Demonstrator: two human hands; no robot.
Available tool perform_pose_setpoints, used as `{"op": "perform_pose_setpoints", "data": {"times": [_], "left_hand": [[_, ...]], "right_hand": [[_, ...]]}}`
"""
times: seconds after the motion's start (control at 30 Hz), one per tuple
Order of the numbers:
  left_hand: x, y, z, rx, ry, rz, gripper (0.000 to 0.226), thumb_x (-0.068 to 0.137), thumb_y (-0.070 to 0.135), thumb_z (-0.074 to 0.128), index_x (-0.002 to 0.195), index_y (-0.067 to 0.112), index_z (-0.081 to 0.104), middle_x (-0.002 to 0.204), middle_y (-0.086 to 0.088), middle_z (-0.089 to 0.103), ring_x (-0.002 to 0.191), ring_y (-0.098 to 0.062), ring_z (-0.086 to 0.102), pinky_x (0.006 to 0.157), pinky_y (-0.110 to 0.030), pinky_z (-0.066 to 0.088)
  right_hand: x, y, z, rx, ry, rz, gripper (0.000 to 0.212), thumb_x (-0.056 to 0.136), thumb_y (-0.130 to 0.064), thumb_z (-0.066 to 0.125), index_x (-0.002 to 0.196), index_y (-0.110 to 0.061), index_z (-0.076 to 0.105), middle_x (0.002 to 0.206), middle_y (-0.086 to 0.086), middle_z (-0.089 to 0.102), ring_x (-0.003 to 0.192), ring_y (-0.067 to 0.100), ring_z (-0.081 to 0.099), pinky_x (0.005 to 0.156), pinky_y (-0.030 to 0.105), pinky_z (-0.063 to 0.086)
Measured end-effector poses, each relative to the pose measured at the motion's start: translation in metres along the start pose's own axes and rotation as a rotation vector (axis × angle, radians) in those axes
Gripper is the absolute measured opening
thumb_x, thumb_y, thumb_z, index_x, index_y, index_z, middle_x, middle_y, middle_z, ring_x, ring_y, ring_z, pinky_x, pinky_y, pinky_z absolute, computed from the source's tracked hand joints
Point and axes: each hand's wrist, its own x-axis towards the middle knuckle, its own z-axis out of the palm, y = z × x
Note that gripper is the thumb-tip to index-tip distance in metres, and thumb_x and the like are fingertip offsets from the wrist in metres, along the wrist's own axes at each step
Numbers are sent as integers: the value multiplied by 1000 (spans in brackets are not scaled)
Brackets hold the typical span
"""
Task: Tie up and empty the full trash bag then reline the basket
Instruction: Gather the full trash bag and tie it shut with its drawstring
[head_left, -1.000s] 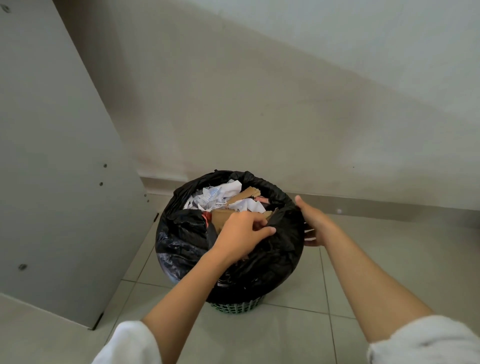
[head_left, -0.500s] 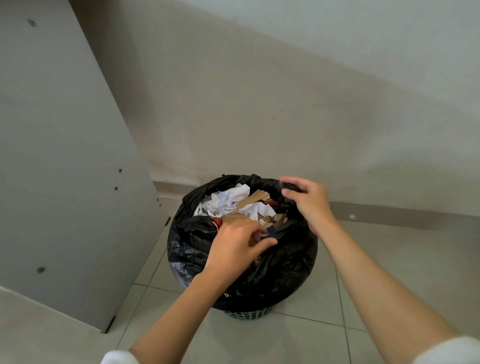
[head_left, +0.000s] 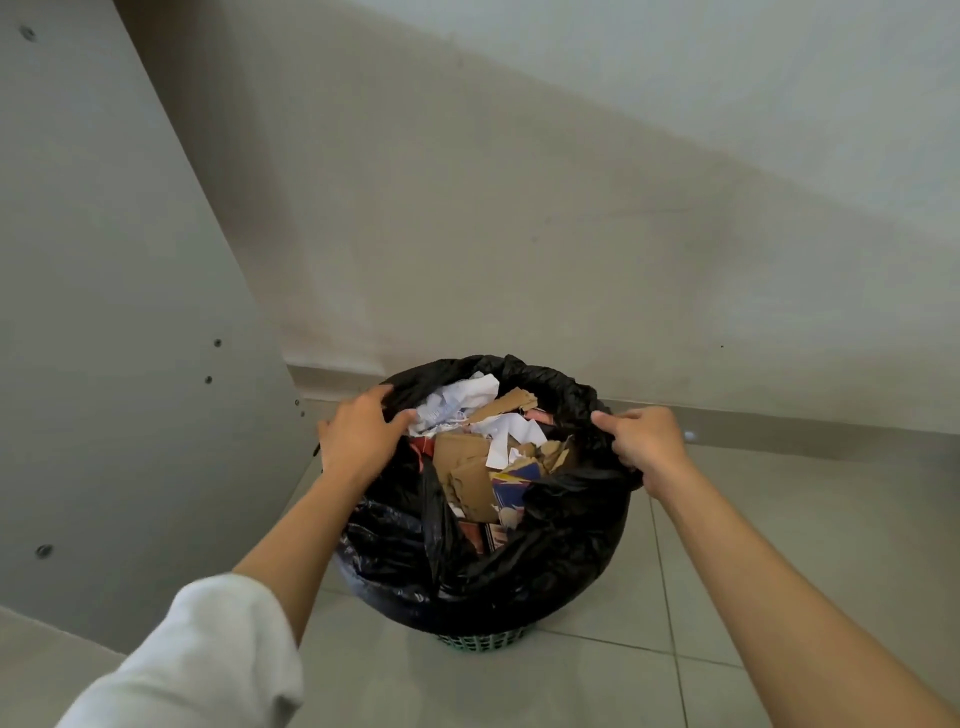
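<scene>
Bulging black trash bag (head_left: 519, 566) | open-topped | paper, cardboard scraps (head_left: 470, 470) inside

**Black over green**

The trash bag (head_left: 545, 561) is glossy black; the basket (head_left: 483, 643) beneath shows a green lattice. Inside it are white paper (head_left: 467, 397), brown cardboard (head_left: 462, 462) and a scrap (head_left: 519, 478) printed blue and white. Around it — a white sleeve (head_left: 208, 660), pale grey floor tiles (head_left: 779, 530) and an off-white wall (head_left: 571, 234).

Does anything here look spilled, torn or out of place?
Nothing stands out. The bag is heaped with cardboard and paper up to its rim, but none has spilled onto the floor. Left hand and right hand grip its opposite edges; it is not yet tied.
</scene>
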Motion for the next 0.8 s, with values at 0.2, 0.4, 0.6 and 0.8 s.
{"op": "perform_pose_setpoints", "data": {"times": [0.2,0.4,0.6,0.8], "left_hand": [[5,23,-13,-351,128,108,27,93,26,55,80,5,66,68,-5,63,68,-22,56,54,-28,36],[17,38,-27,-680,198,52,22,92,26,57,99,10,71,101,-4,60,97,-19,55,88,-33,42],[3,22,-15,-782,44,70,22,92,19,58,105,5,69,99,-4,68,88,-10,61,71,-6,45],[-7,14,-2,-888,7,30,17,93,18,56,99,8,69,92,-1,69,81,-9,62,69,-12,47]], "right_hand": [[-1,-19,-9,245,-49,6,10,89,-11,62,99,-9,64,62,4,53,53,12,42,53,21,34],[6,-40,5,508,-55,63,7,92,-16,59,96,-15,64,112,9,64,105,24,60,98,40,48],[0,-54,13,550,-194,-124,13,97,-19,49,91,-16,60,109,10,65,103,25,61,93,41,48],[-23,-57,5,371,-692,-302,10,87,-13,50,88,-6,57,114,33,60,109,45,57,100,52,41]]}}
